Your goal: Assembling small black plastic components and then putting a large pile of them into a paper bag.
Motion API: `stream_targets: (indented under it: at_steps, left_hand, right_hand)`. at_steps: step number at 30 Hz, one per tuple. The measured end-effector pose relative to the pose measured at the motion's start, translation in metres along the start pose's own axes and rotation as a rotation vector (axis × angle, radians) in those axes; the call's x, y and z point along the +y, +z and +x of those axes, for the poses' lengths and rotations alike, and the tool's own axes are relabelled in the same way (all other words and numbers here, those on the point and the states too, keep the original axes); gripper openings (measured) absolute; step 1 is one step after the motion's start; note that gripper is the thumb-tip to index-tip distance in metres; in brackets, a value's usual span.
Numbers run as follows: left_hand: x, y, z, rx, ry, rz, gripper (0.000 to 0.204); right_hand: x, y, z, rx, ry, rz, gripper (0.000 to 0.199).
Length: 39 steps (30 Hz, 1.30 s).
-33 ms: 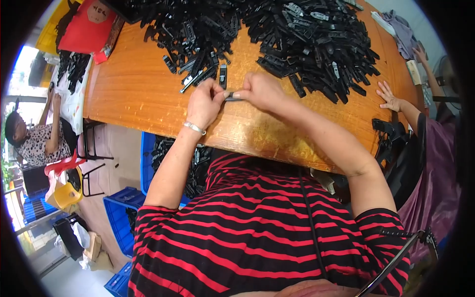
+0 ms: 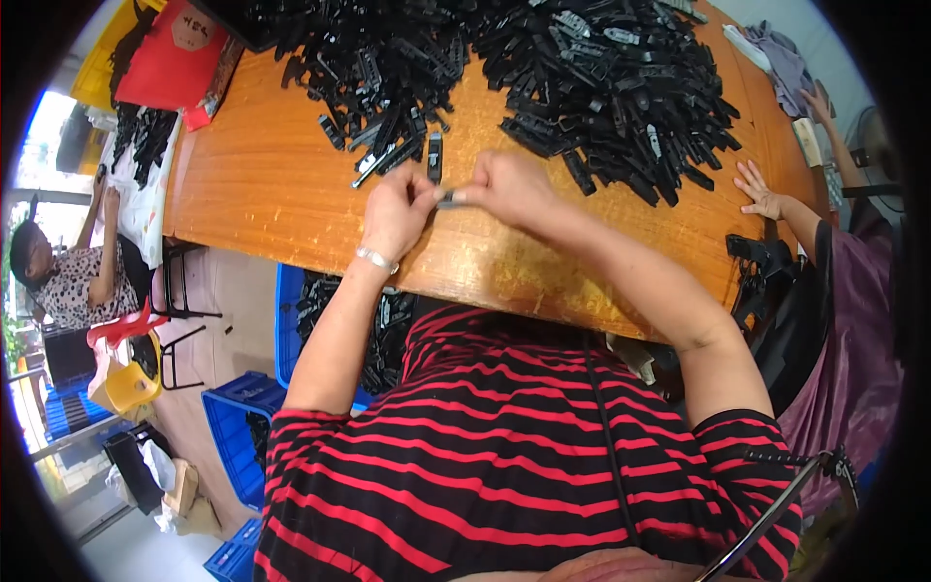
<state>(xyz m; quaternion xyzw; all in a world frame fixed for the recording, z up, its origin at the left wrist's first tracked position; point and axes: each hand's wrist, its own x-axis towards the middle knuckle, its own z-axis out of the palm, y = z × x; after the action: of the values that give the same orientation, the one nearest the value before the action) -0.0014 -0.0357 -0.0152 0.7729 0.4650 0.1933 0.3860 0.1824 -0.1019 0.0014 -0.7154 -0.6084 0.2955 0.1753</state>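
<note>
Close to the table's near edge, a small dark elongated part (image 2: pixel 447 200) is pinched between both my hands. My left hand (image 2: pixel 398 209) grips one end with thumb and fingers. My right hand (image 2: pixel 512 184) presses the other end between thumb and forefinger. Fingers cover most of the part, so its exact kind cannot be made out. Just beyond my fingertips lies a black slotted piece (image 2: pixel 434 157) with silver bits. Behind it spread a left heap of black plastic parts (image 2: pixel 373 63) and a larger right heap of black parts (image 2: pixel 611 92).
The wooden table (image 2: pixel 262 175) has a red bag (image 2: pixel 175 58) at its far left. Blue crates (image 2: pixel 228 446) stand on the floor to my left, one holding black parts. A co-worker's hand (image 2: pixel 763 191) rests on the table at right; another person (image 2: pixel 78 262) sits at left.
Both hands have shifted very slightly toward me with the part, and less of it shows between my fingers.
</note>
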Motion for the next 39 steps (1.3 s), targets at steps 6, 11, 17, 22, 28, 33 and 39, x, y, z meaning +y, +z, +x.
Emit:
stream_targets:
  at_steps: [6,11,17,22,28,33,39]
  left_hand:
    - [-0.029,-0.079,-0.060,-0.140,-0.259,-0.094,0.016]
    - [-0.027,-0.087,-0.054,0.166,0.053,0.259,0.014]
    - [0.015,-0.006,0.003,0.245,0.234,0.186,0.029]
    - [0.020,0.018,0.024,0.278,0.315,0.360,0.025]
    - [0.013,0.014,0.022,0.282,0.355,0.324,0.018]
    - [0.024,-0.008,0.012,-0.114,0.093,-0.359,0.016]
    - [0.038,-0.006,0.006,-0.237,-0.154,-0.738,0.013]
  right_hand:
    - [0.022,-0.019,-0.024,0.158,-0.126,0.092,0.029]
    - [0.052,-0.035,-0.011,0.564,-0.199,-0.407,0.023]
    - [0.048,-0.029,-0.011,0.541,-0.256,-0.406,0.024]
    - [0.018,-0.010,-0.026,0.409,-0.330,-0.259,0.021]
    - [0.012,0.010,-0.026,0.245,-0.385,-0.195,0.019]
    - [0.000,-0.016,-0.020,0.422,-0.395,0.018,0.025]
    - [0.011,-0.017,-0.020,0.223,-0.390,0.349,0.014]
